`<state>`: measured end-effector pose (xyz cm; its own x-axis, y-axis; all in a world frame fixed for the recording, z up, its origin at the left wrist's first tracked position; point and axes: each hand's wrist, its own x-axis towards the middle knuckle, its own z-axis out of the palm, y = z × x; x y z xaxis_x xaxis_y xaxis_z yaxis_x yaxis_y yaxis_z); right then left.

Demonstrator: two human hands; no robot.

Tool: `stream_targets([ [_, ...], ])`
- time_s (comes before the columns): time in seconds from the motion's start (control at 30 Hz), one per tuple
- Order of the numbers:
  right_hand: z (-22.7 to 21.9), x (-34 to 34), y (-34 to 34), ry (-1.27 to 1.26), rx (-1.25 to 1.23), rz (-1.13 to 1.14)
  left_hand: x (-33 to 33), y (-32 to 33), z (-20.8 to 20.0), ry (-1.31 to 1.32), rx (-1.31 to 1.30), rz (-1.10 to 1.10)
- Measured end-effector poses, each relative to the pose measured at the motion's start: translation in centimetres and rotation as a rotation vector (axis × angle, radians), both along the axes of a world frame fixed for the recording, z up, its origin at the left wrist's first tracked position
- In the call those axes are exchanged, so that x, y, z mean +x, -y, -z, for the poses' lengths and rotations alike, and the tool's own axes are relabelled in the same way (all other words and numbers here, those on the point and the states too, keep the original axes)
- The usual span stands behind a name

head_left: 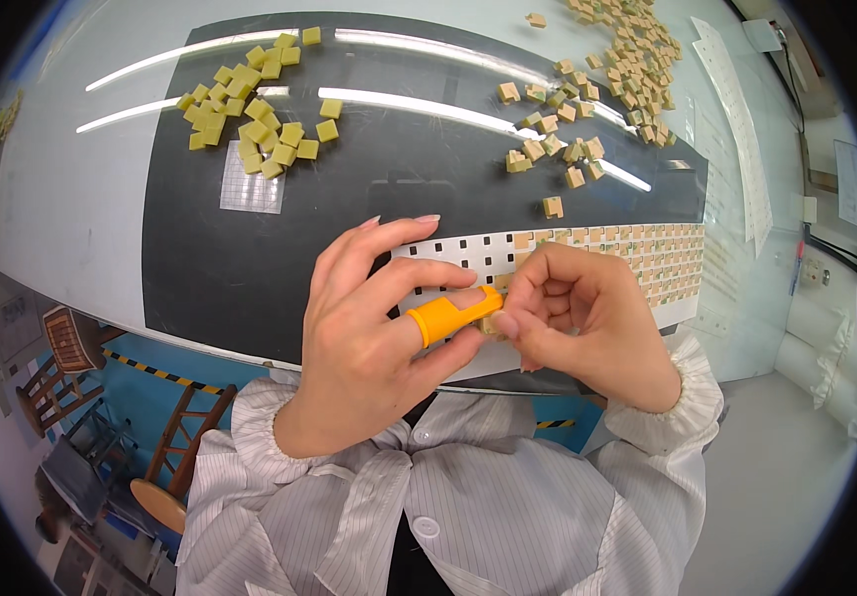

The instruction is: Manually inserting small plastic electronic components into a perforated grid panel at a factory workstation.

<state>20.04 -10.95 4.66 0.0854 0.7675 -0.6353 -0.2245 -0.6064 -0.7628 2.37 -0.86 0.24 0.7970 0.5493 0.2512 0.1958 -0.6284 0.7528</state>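
My left hand (364,323) wears an orange finger sleeve (448,316) on one finger. Its thumb and the sleeved finger close on a small tan block (489,327), while its upper fingers stretch over the board. Thumb and fingertips of my right hand (582,323) are pinched together at the same block, which they partly hide. Under both hands lies a white perforated board (453,250). Dark square holes show on its left part, and rows of tan blocks (647,260) fill its right part.
Green-yellow square pieces (260,129) lie in a loose group at the back left, by a small gridded sheet (252,189). Many loose tan blocks (637,74) are heaped at the back right. A black mat (220,258) covers the table's middle. Stools (175,467) stand below left.
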Motion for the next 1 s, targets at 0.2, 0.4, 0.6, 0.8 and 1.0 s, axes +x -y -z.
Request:
stream_targets([
  [0.2,-0.49,-0.35,-0.14,0.246,0.014,-0.152,0.10,0.03,-0.07,-0.010,0.021,-0.008],
  [0.4,-0.35,-0.12,0.15,0.397,0.046,-0.178,0.00,-0.01,-0.14,-0.017,0.012,0.001],
  [0.6,-0.01,-0.35,0.31,0.339,0.147,-0.100,0.05,-0.02,-0.15,-0.006,0.042,0.007],
  [0.8,-0.69,-0.08,-0.22,0.065,-0.005,-0.018,-0.05,-0.05,-0.10,0.002,0.035,0.007],
  [1.0,-0.09,-0.14,0.22,0.106,0.036,-0.044,-0.07,0.12,-0.01,0.019,0.059,0.007],
])
